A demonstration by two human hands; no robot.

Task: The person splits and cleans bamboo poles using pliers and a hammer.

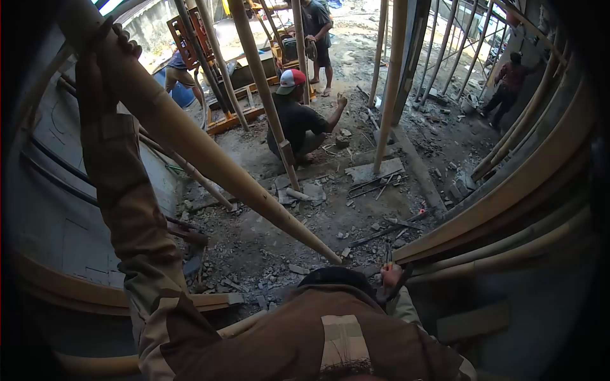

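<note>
My left hand [127, 44] is raised at the upper left, its fingers wrapped round the top of a thick bamboo pole [232, 174]. The pole slants down to the right, and its lower end is near the rubble just beyond my body. Low in the view, right of centre, my right hand [392, 274] is closed on a small tool [389, 254] with a thin metallic tip pointing away from me. The tool's kind is unclear. A dark curved strip lies beside this hand.
Several upright bamboo poles [264, 95] stand ahead. A person in a red and white cap [291, 82] crouches behind them; other people are farther back. Broken rubble [254, 244] covers the ground. Long boards [508, 184] curve along the right, and a grey wall [70, 209] is left.
</note>
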